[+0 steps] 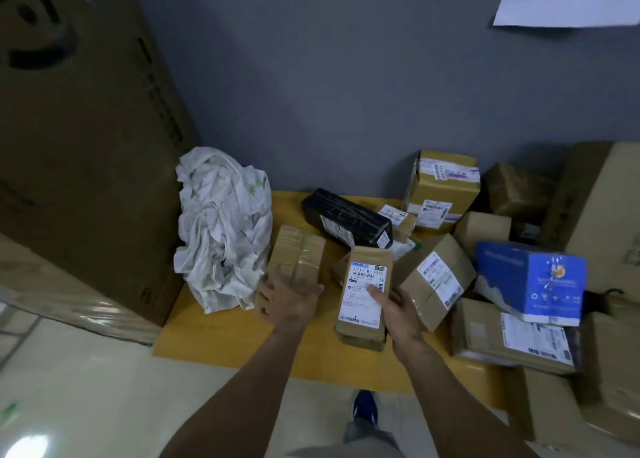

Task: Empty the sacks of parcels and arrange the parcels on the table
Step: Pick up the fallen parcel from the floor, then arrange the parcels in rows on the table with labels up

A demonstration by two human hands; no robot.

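Head cam: our left hand [289, 300] grips the taped parcel [298, 256] beside the white sack [223, 229], which lies crumpled, prob. emptied. Right hand [398, 307] holds the labelled parcel [365, 284] mid yellow table [221, 336], thumb on label. At right the boxes [433, 281] sit jumbled; arranging's mostly left, we reckon.

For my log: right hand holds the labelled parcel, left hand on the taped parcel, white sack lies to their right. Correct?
No: the head view shows the white sack to their left, beside the taped parcel. The rest holds.
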